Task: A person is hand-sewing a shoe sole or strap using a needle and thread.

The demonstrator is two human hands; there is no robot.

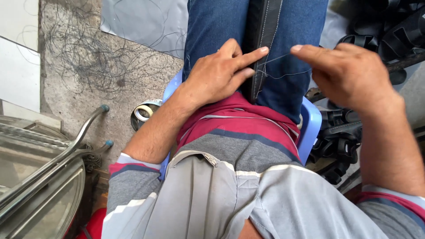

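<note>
A black leather strap (263, 26) with light stitching along its edge lies between my thighs in blue jeans. My left hand (219, 73) rests on the left thigh, its index finger pressing the strap's edge. A thin thread (283, 73) runs from the strap's stitching toward my right hand (349, 75). That hand is over the right thigh with fingers drawn together, pinching the thread near the fingertips.
I sit on a blue plastic stool (312, 124). A roll of tape (144, 113) lies on the concrete floor at left, beside loose tangled thread (88, 53). A metal-framed glass table (40, 168) is at lower left. Black straps and sandals (349, 137) are piled at right.
</note>
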